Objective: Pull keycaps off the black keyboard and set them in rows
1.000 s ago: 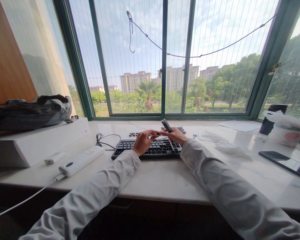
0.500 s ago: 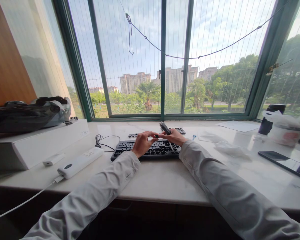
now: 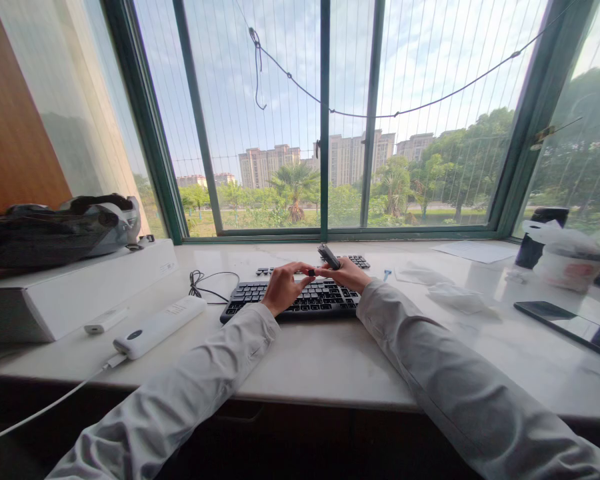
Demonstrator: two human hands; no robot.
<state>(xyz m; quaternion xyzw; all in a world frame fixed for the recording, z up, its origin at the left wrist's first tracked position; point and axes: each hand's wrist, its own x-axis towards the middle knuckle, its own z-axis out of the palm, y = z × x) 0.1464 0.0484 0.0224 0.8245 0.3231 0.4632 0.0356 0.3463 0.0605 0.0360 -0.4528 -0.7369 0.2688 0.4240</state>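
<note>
A black keyboard [image 3: 260, 298] lies on the white marble sill [image 3: 330, 353] below the window. Both my hands hover over its far middle. My right hand [image 3: 347, 273] is closed round a small dark tool [image 3: 329, 256] that sticks up and away from me. My left hand [image 3: 285, 287] pinches a small dark piece, perhaps a keycap, at its fingertips, right beside the tool's lower end. Both arms wear pale long sleeves.
At left, a long white box [image 3: 70, 287] carries a dark bag [image 3: 55, 227]; a white power strip [image 3: 157, 325] and small white adapter [image 3: 106, 319] lie before it. Crumpled tissues [image 3: 455, 297], paper, a dark cup [image 3: 537, 237], a white container [image 3: 565, 257] and a phone [image 3: 570, 320] occupy the right.
The view has drifted slightly. Both hands stay over the keyboard, and the tool in my right hand has dipped a little lower.
</note>
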